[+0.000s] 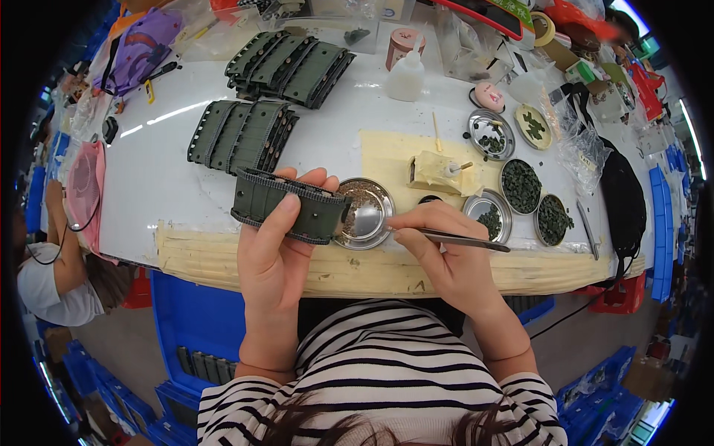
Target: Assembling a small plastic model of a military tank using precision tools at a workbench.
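Note:
My left hand (271,241) is closed around a dark green, curved plastic part (279,208) with toothed edges, held tilted above the table's front edge. My right hand (446,253) pinches a pair of metal tweezers (476,241), whose wide end sticks out to the right. Their tips are by my fingertips, too small to make out. Between the hands stands a round metal dish (368,219) with tiny brownish pieces in it; the green part overlaps its left rim. To the right of my right hand, another metal dish (502,215) holds small dark green pieces.
Stacks of similar green parts (290,70) (242,137) lie at the back left. A white squeeze bottle (405,78) and a taped block (442,172) stand beyond my hands. Several bowls of green pieces (520,186) are at right, near another metal tool (587,230). Blue crates (197,320) sit below.

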`<state>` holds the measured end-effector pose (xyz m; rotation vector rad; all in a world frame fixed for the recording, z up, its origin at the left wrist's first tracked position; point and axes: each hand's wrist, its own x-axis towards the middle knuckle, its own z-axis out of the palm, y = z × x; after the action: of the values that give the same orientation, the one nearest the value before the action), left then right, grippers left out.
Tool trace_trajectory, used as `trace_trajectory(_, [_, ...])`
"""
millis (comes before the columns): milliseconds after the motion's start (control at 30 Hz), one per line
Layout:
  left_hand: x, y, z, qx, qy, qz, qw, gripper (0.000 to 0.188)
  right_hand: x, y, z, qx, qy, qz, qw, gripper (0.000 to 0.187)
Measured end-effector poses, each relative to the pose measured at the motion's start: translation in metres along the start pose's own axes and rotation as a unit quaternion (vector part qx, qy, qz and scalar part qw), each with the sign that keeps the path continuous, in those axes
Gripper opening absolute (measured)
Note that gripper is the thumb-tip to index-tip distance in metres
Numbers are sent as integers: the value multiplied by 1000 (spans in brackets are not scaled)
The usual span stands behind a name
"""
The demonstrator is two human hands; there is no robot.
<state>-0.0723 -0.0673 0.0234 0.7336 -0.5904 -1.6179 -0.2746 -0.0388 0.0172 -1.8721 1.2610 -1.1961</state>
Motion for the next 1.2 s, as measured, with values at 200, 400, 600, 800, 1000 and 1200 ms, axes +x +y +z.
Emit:
trace_trajectory(200, [2, 0, -7, -16, 6, 10, 1000, 47, 13, -4, 21, -30, -7, 26, 999, 12])
trace_trajectory(400, [0, 6, -9, 40, 10, 69, 997, 59, 20, 1, 35, -53, 3, 17, 998, 10])
trace_trajectory(600, [-2, 7, -9, 89, -18, 116, 989, 57, 21, 2, 37, -76, -11, 12, 997, 8])
trace_trajectory(800, [0, 7, -16, 119, -45, 101, 987, 22, 22, -1, 34, -61, -5, -1, 998, 7])
trace_trajectory(1000, [1, 0, -8, 250, -114, 66, 959, 12, 20, -24, 4, 81, 0, 21, 997, 11])
trace_trajectory(1200, [8, -10, 8, 347, -219, 6, 912, 22, 20, -34, -21, 59, -30, -29, 997, 11])
